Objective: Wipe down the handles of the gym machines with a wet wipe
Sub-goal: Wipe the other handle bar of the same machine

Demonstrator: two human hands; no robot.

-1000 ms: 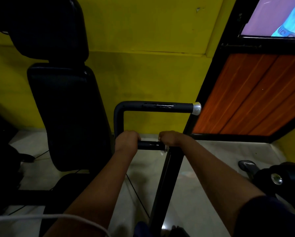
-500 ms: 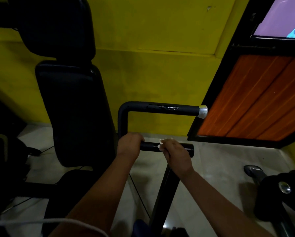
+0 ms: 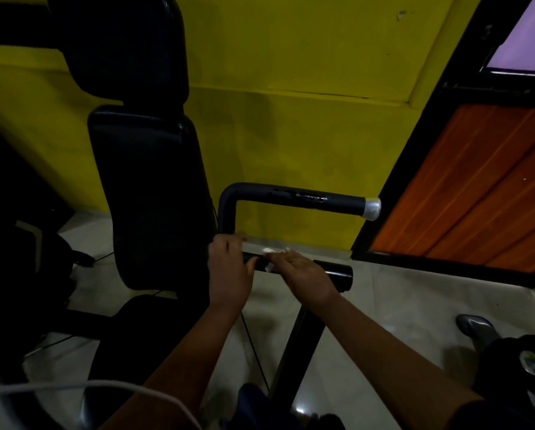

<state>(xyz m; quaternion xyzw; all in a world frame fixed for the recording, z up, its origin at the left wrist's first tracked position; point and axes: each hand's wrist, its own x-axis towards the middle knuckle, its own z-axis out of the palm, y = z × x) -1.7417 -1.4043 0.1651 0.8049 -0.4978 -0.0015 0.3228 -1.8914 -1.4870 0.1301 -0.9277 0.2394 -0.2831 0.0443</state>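
Head view, the only one, and it's dim.

Left hand (image 3: 229, 268) is clamped on the lower handle (image 3: 337, 273) at its inner end, right by the bend into the upright tube. Fingers go over the top and the thumb comes round the near side. My read: it's bracing the bar so the wiping load doesn't swing it.

Right hand (image 3: 303, 274) lies over the same bar just beside the left, nearly touching it. Fingers (image 3: 286, 254) are close to straight, pressing down rather than wrapped. The thumb is hidden, so I can't rule out a hook underneath.

Wet wipe (image 3: 267, 250) sits between the right hand's fingers and the bar. White shows above the fingers and again below them, so it's probably draped round the tube to catch more than the top face. Only the outer black end of the bar sticks out past the wrist.

Upper handle (image 3: 300, 198) is well apart above, with no hand on it. It has scuffed grip and a silver end cap (image 3: 372, 207).

Step in hand, as I judge it: wiping the inner stretch of the lower handle. Likely left to do: the outer end and the upper handle.

Around it:
- black back pad (image 3: 148, 197) to the left
- frame post (image 3: 300, 352) running down under the right forearm
- yellow wall (image 3: 291, 88) behind
- pale floor (image 3: 399, 305)
- white cable (image 3: 73, 386) crossing the bottom-left corner
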